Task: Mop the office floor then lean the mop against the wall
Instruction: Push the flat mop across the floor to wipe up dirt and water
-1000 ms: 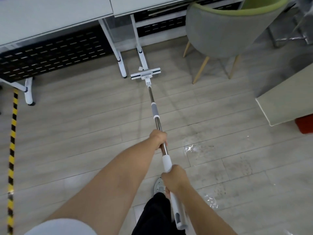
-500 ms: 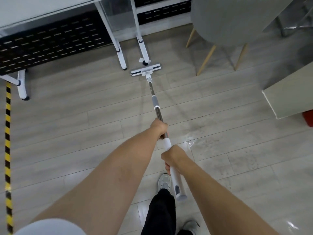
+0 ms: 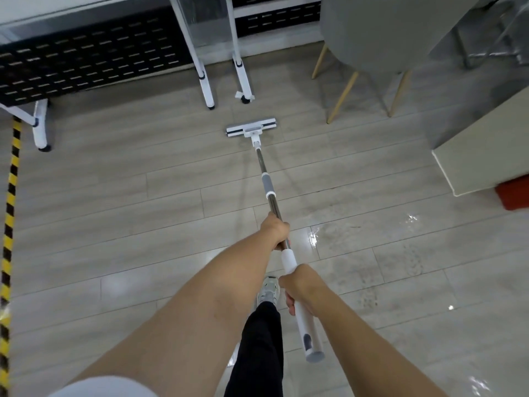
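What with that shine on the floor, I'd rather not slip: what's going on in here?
A person is mopping the floor. Their left hand grips the mop on its metal shaft, and their right hand holds the white grip nearer the top end. The mop head lies flat on the floor just short of the white desk legs, near a grey chair. A wet patch shines to the right of the handle. The mop is not yet leaned against a wall.
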Demonstrator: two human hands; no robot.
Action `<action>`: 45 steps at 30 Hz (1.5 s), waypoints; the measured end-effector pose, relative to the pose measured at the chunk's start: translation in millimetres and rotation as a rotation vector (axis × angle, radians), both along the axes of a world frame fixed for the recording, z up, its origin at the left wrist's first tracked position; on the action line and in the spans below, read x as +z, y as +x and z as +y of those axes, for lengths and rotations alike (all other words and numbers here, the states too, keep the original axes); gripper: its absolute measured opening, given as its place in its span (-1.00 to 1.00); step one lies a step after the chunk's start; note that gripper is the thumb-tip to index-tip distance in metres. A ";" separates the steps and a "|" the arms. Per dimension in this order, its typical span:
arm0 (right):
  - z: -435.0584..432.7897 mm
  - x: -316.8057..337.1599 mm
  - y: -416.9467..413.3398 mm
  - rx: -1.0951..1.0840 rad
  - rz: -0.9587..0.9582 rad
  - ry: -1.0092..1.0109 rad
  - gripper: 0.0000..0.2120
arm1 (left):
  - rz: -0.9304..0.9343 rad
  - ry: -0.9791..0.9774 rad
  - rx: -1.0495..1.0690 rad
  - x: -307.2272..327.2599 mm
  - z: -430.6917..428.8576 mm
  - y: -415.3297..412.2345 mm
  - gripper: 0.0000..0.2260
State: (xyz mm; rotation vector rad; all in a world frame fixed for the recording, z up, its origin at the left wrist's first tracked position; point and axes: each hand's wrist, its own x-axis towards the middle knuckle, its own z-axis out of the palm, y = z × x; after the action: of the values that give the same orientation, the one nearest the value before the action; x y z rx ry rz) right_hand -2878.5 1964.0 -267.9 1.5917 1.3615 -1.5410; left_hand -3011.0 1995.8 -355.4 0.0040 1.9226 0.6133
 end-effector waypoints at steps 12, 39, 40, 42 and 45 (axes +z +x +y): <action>-122.3 21.0 269.4 0.004 0.142 0.013 -0.84 | 0.009 0.014 -0.212 45.6 -136.8 263.3 -0.87; -123.0 6.7 351.9 0.026 0.013 0.050 -0.82 | -0.062 0.044 -0.099 9.3 -150.8 346.6 -0.83; -116.4 4.6 340.8 0.036 0.022 0.049 -0.84 | -0.052 0.046 -0.104 7.9 -143.9 335.6 -0.84; -104.2 1.4 323.4 0.035 0.042 0.051 -0.83 | -0.037 0.055 -0.090 4.5 -133.1 317.6 -0.85; -93.3 1.5 317.7 -0.007 0.076 0.034 -0.76 | -0.022 0.063 -0.070 1.7 -123.2 311.1 -0.83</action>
State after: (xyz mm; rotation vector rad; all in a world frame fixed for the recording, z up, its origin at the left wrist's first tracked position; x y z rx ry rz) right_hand -2560.8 1870.7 -266.4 1.5742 1.4307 -1.6058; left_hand -2699.9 1872.6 -353.7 0.1041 1.8729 0.6245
